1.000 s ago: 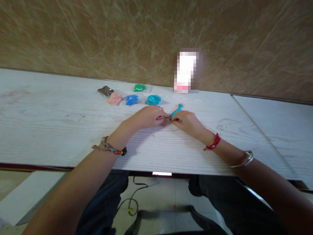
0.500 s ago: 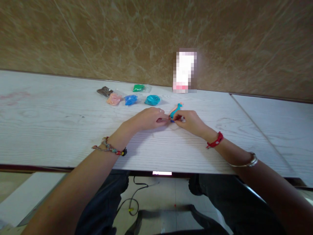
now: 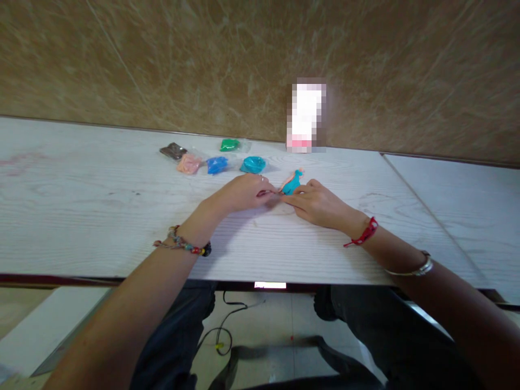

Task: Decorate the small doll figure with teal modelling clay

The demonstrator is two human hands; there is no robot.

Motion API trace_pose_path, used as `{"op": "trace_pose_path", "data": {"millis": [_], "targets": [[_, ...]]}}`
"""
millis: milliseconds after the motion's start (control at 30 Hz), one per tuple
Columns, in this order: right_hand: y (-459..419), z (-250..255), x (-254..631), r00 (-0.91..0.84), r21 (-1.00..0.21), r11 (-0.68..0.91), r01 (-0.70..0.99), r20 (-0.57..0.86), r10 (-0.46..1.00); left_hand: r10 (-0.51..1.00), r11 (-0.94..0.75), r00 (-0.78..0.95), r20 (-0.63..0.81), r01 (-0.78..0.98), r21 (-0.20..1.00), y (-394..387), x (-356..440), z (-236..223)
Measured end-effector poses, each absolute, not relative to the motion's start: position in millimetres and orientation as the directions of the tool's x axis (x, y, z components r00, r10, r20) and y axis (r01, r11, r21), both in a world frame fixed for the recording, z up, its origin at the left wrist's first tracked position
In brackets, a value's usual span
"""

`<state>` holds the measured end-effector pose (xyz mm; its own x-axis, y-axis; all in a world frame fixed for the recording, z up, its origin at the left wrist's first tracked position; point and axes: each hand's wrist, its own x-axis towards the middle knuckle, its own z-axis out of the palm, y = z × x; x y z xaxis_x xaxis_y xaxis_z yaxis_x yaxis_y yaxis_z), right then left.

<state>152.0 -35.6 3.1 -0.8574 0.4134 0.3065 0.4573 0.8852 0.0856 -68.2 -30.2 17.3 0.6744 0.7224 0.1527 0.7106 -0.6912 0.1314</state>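
Observation:
A small clay figure (image 3: 291, 186), turquoise with a pale pink edge, lies flat on the white wood-grain table (image 3: 252, 249) between my hands. My left hand (image 3: 249, 193) is at its lower left end, thumb and fingers pinched together; whatever they hold is hidden. From the right, my right hand (image 3: 323, 205) reaches over the figure's lower part. Its index finger is stretched out toward my left fingertips, touching or just above the clay. The figure's bottom end is covered by my fingers.
Behind my left hand lie bags of clay: turquoise (image 3: 253, 164), blue (image 3: 217, 164), green (image 3: 229, 144), pink (image 3: 189, 163) and dark brown (image 3: 173, 151). A blurred-out bright phone-shaped object (image 3: 305, 116) leans on the brown marbled wall (image 3: 182, 70).
My right hand has gone from a pinch at the figure's lower end to stretched fingers laid across it. The small dark blue bit there is now out of sight. My left hand stays nearly in place.

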Motion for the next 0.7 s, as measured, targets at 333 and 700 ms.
{"op": "trace_pose_path", "data": {"millis": [333,700], "targets": [[-29.6,-1.9,155.7,-0.69,-0.299,0.81,0.505,0.424,0.587,0.704,-0.71,0.69,0.168,0.693,0.128,-33.2,-66.3,17.3],[-21.6,-2.1,152.1,-0.716,-0.372,0.818,0.438,0.406,0.568,0.714,-0.7,0.691,0.114,0.707,0.101,-33.5,-63.8,18.9]]}}
